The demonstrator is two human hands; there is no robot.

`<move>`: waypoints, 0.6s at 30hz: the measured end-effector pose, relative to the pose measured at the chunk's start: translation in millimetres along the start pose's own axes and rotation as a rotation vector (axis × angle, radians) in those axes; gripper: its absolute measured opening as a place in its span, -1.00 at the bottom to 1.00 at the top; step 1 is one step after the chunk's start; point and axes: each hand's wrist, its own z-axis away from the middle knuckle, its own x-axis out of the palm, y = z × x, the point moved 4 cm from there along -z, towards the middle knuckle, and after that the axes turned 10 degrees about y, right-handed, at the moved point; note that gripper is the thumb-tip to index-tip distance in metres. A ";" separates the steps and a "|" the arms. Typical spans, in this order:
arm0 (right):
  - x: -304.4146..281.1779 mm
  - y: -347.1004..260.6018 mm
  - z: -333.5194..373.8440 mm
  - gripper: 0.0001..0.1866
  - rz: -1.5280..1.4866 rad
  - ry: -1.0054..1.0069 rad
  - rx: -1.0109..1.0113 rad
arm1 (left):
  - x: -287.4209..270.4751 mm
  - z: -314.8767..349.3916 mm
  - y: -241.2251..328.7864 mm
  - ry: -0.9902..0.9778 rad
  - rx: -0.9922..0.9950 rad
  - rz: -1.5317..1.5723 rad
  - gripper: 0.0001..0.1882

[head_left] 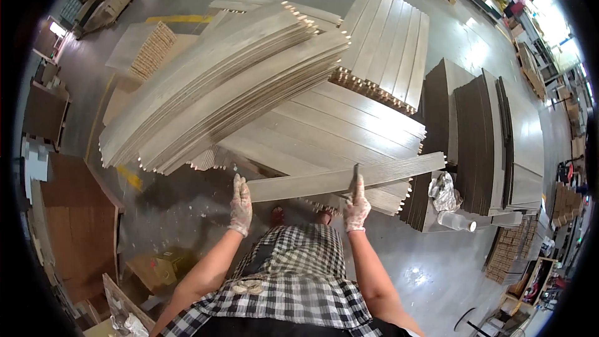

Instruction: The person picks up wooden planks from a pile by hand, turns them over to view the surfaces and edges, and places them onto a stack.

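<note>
A long, narrow grey wood-look plank (299,186) lies slantwise in front of me, its right part over a stack of wide grey planks (312,126). My left hand (240,207), in a stained white glove, is at the plank's left end, fingers pointing up along it. My right hand (357,212), gloved the same way, is at the plank's near edge, closed around a narrow dark tool (356,173) that stands up across the plank. The tool's exact kind is unclear. Fine lines run along the plank's right part.
Fanned stacks of grey planks (206,81) rise at the far left, another stack (387,43) behind. On the right, dark-edged panels (477,131) stand near crumpled wrapping (444,192) and a clear bottle (457,221). Brown boards (78,224) and a carton (163,268) are at left.
</note>
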 end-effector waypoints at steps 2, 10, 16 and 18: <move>10.4 -25.0 15.6 -0.26 -0.238 0.156 -0.292 | 4.1 -2.3 4.3 -0.036 -0.067 0.101 -0.38; 99.3 -30.2 70.5 -0.26 0.006 -0.034 -0.521 | -15.0 -9.9 -4.0 -0.025 -0.264 0.479 -0.22; 164.1 -51.0 125.7 -0.43 0.524 -0.112 -0.802 | -10.4 -3.6 0.8 -0.125 -0.367 0.573 -0.18; 160.7 -68.5 130.2 -0.35 0.045 -0.284 -0.603 | -22.2 -5.1 -5.0 -0.090 -0.440 0.652 -0.24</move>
